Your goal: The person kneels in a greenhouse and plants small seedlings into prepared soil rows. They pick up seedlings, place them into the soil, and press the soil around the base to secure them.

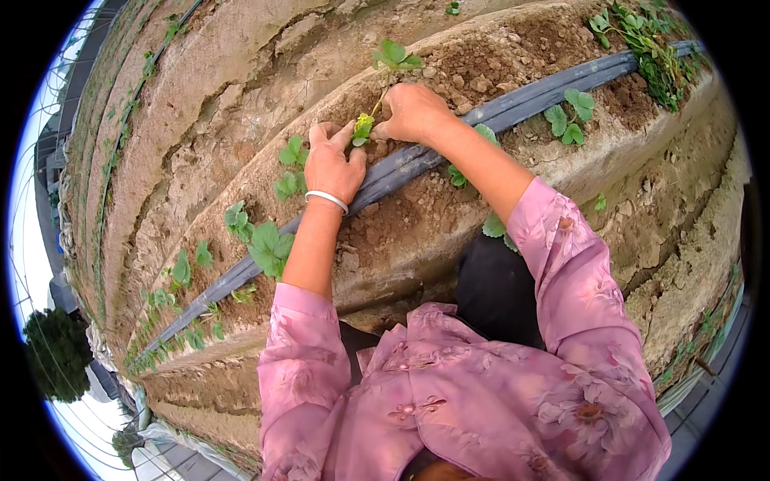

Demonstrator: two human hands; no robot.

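A young strawberry plant (362, 130) with small yellow-green leaves stands in the soil between my two hands. Its long thin stem rises past my right hand to a broader green leaf (394, 57). My left hand (334, 166), with a white band at the wrist, reaches down to the plant's left side; its fingers and thumb are apart, the index fingertip at the small leaves. From the right, my right hand (417, 114) curls closed against the stem, though its fingertips are partly hidden. Loose brown soil (457, 68) lies beyond it.
A flat dark drip hose (401, 170) runs along the raised bed beneath my forearms. More strawberry plants (270, 248) grow beside it, with another (570, 117) to the right. Pulled-looking greenery (656, 60) heaps at the far right. My dark-clothed knee (497, 284) is by the bed's edge.
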